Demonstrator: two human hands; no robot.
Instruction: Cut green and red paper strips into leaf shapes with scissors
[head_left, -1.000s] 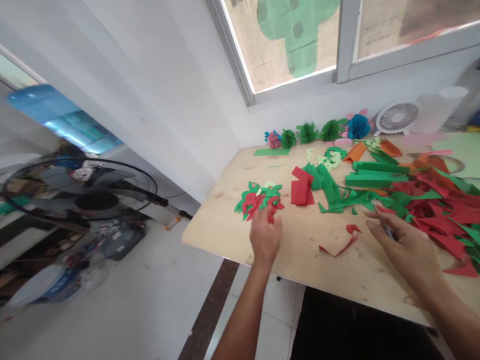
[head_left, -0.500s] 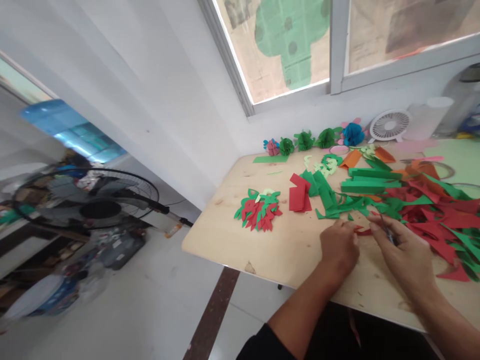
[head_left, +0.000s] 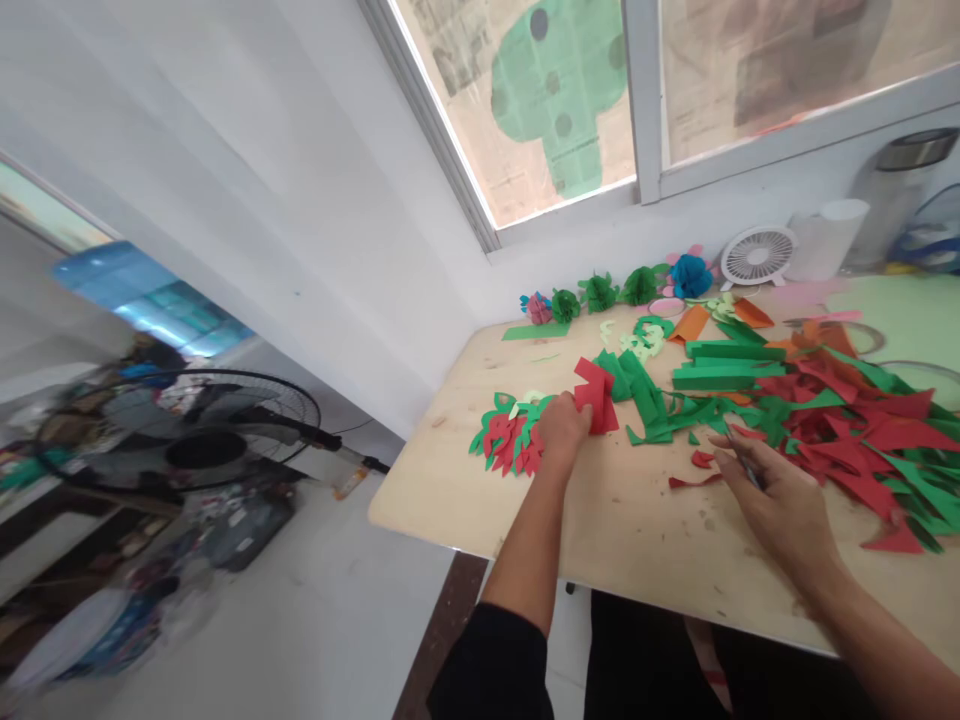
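Note:
My left hand (head_left: 566, 430) is at the stack of folded red paper (head_left: 598, 405), with its fingertips closed on the stack's left edge. Under and beside that wrist lies a pile of cut red and green paper leaf shapes (head_left: 504, 440), partly covered by the hand. My right hand (head_left: 784, 500) is closed around a pair of scissors (head_left: 742, 458); most of the handle is hidden in the palm. Small red paper scraps (head_left: 694, 482) lie on the table just left of the scissors.
Green paper strips (head_left: 727, 365) and a heap of red and green offcuts (head_left: 862, 430) spread over the right side of the wooden table (head_left: 442, 480). Paper flowers (head_left: 600, 293) and a small white fan (head_left: 759, 256) line the wall. A floor fan (head_left: 202, 450) stands left.
My left hand has moved left from beside the right hand to the red paper stack. The red scraps now lie loose on the table. The right hand still holds the scissors.

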